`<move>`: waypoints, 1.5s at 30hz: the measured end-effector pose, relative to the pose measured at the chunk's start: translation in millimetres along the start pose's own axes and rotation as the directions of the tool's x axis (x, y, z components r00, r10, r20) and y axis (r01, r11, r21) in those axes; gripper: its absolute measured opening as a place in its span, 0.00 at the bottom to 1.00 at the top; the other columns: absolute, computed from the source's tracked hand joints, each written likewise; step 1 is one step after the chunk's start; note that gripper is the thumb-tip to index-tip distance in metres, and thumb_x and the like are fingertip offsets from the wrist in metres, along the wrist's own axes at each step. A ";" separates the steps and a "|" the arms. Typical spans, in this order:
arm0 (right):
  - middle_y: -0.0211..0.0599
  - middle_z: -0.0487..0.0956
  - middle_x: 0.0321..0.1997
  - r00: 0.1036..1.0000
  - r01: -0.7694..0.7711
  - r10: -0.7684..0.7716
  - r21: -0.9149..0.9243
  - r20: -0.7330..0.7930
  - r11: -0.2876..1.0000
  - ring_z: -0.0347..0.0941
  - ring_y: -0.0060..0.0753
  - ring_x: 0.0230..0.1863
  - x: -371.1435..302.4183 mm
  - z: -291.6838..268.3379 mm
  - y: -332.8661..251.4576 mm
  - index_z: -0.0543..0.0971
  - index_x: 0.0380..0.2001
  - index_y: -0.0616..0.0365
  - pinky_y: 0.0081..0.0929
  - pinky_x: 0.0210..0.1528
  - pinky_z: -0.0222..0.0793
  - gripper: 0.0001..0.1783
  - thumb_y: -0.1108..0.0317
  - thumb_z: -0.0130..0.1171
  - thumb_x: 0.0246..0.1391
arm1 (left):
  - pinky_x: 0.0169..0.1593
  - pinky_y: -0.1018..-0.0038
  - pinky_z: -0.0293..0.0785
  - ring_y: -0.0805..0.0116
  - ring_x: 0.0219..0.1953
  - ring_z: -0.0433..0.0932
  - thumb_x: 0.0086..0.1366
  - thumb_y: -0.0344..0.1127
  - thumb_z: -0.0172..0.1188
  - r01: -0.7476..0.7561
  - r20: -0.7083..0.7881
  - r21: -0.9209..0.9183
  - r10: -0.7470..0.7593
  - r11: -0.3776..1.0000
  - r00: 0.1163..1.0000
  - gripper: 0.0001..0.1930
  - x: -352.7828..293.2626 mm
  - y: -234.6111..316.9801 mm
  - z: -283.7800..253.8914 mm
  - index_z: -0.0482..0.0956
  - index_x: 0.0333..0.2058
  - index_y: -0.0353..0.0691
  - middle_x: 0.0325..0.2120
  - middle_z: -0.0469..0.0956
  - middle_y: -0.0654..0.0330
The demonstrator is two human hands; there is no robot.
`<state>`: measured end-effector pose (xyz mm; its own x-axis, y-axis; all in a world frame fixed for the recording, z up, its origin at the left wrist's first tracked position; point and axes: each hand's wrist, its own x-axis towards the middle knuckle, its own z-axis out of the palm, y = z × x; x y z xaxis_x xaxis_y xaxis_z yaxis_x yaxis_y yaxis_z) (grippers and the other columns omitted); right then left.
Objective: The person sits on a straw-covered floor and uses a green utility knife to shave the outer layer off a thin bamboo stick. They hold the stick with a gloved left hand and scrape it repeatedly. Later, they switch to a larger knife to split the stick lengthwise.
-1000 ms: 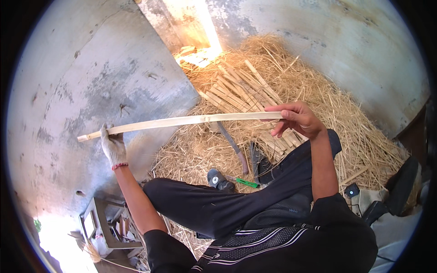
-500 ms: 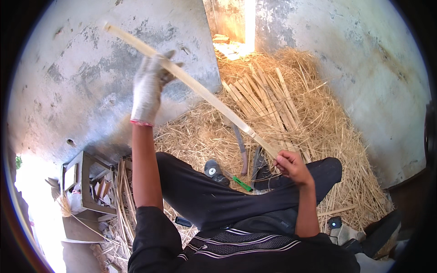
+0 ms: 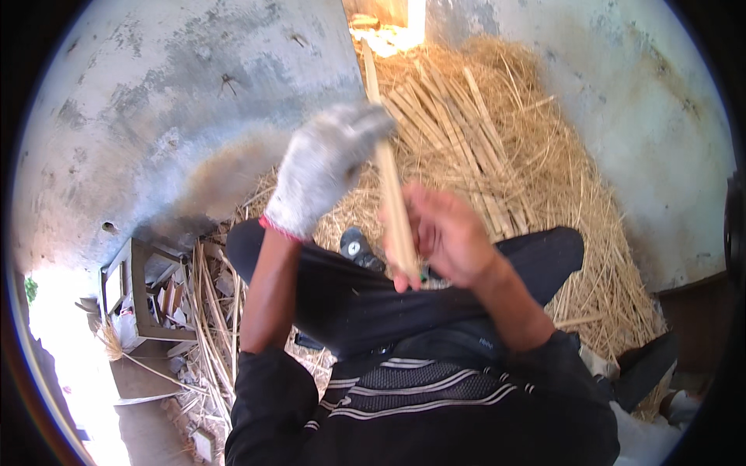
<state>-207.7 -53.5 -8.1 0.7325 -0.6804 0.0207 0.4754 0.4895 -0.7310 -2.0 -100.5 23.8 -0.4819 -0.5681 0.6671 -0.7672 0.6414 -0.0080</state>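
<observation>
A long pale bamboo strip (image 3: 395,202) stands steeply in front of me, its far end pointing at the bright gap. My left hand (image 3: 325,159), in a white knitted glove with a red cuff, is closed around the strip's upper part, blurred by motion. Bare and also blurred, my right hand (image 3: 451,233) holds the strip near its lower end, with fingertips showing on the far left side of it. Below the strip, a small green piece (image 3: 423,276) is mostly covered by the right hand.
Several split bamboo strips (image 3: 458,124) lie on a heap of shavings (image 3: 575,202) ahead. Grey plaster walls (image 3: 194,85) rise on both sides. At the left stands a frame-like box (image 3: 140,311) with scraps, beside long thin strips (image 3: 206,303). A dark shoe (image 3: 359,247) shows between my crossed legs.
The strip has swung from a leftward diagonal to nearly upright. My left hand has moved right and nearer; my right hand has moved left, so both are close together.
</observation>
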 end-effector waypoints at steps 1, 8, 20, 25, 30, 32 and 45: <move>0.41 0.80 0.27 0.987 0.057 -0.048 -0.053 0.155 0.997 0.79 0.36 0.22 9.0 -9.3 -11.7 0.74 0.43 0.63 0.25 0.21 0.73 0.21 0.53 0.44 0.71 | 0.46 0.65 0.79 0.58 0.44 0.81 0.51 0.19 0.61 0.026 -0.044 -0.033 -0.027 0.999 0.999 0.18 -0.6 -7.0 -1.7 0.82 0.40 0.44 0.44 0.82 0.58; 0.48 0.79 0.34 0.911 -0.301 0.197 -0.259 -0.363 0.918 0.79 0.37 0.28 77.4 -122.2 47.7 0.69 0.51 0.62 0.27 0.26 0.75 0.22 0.53 0.43 0.70 | 0.37 0.76 0.77 0.64 0.33 0.82 0.55 0.18 0.53 0.430 0.050 -0.484 -0.466 0.762 0.883 0.11 -39.4 4.4 41.6 0.79 0.32 0.42 0.35 0.83 0.57; 0.36 0.79 0.21 0.862 -0.485 0.168 -0.682 -0.478 0.547 0.75 0.26 0.15 84.2 -202.1 101.1 0.79 0.34 0.63 0.24 0.16 0.71 0.11 0.65 0.55 0.62 | 0.42 0.64 0.78 0.60 0.41 0.81 0.47 0.23 0.62 0.292 0.647 -0.316 -0.020 0.903 0.762 0.28 -106.6 125.3 -42.3 0.81 0.47 0.60 0.50 0.76 0.56; 0.39 0.84 0.26 0.403 -0.557 0.722 -0.777 -0.562 -0.293 0.80 0.32 0.24 106.5 -315.8 186.5 0.83 0.31 0.63 0.31 0.27 0.78 0.10 0.66 0.67 0.52 | 0.40 0.70 0.77 0.71 0.37 0.80 0.47 0.38 0.65 0.151 0.622 -0.461 0.198 0.875 0.757 0.17 -124.7 141.7 -42.7 0.81 0.39 0.58 0.45 0.79 0.68; 0.44 0.85 0.31 0.362 -0.294 0.771 -0.849 -0.524 -0.440 0.82 0.40 0.29 122.2 -312.2 284.0 0.85 0.31 0.65 0.42 0.35 0.80 0.29 0.43 0.66 0.51 | 0.28 0.74 0.80 0.67 0.27 0.83 0.54 0.42 0.72 0.397 -0.084 -0.386 -0.461 0.832 0.883 0.15 -125.6 107.5 -53.1 0.80 0.35 0.40 0.25 0.81 0.55; 0.48 0.85 0.35 0.614 -0.017 0.729 -0.928 -0.303 -0.372 0.83 0.46 0.35 113.6 -320.6 310.6 0.85 0.36 0.65 0.43 0.42 0.78 0.31 0.42 0.65 0.50 | 0.20 0.78 0.76 0.71 0.18 0.80 0.60 0.43 0.71 0.449 -0.458 -0.429 -0.617 0.784 0.640 0.18 -110.5 90.4 -62.0 0.78 0.37 0.32 0.23 0.80 0.52; 0.57 0.81 0.36 0.845 -0.275 0.330 -0.871 -0.421 -0.406 0.81 0.57 0.38 41.9 -332.8 371.8 0.69 0.51 0.67 0.47 0.38 0.78 0.22 0.67 0.52 0.53 | 0.10 0.85 0.59 0.81 0.08 0.68 0.65 0.43 0.66 0.471 -0.628 -0.593 -0.741 0.653 0.235 0.14 -19.7 -36.0 -71.8 0.82 0.29 0.37 0.15 0.77 0.60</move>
<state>-162.4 -81.5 -506.1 0.5708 -0.6431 -0.5104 -0.8193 -0.4868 -0.3030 65.5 -75.4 64.4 0.7215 -0.2851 0.6310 -0.4765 0.4568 0.7512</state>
